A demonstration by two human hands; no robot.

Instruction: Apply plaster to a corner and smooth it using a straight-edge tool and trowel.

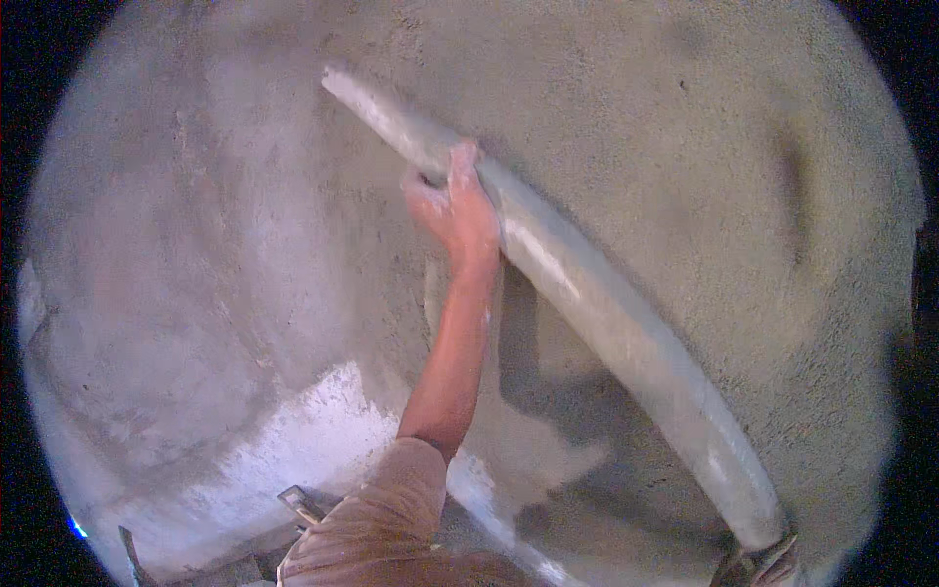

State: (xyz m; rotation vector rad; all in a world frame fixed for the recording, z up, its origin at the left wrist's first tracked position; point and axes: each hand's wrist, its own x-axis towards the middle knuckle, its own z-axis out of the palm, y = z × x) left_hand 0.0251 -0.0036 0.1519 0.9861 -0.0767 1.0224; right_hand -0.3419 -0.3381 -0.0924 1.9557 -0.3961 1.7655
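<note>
Long pale bar (pixel 592 293) is slanting across the face of the grey wall (pixel 812 382); contact cannot be judged. Its long axis is running from the wall's upper left toward the lower right, narrower-looking end pointing up-left, outline appearing bowed. Left hand (pixel 460 210) is gripping it nearer that upper end, fingers curling, thumb crossing over. Dark shape (pixel 753 565) is showing at the lower end; cannot tell whether it is the right hand, or how open. White patch (pixel 323 421) is spreading lower left.
</note>
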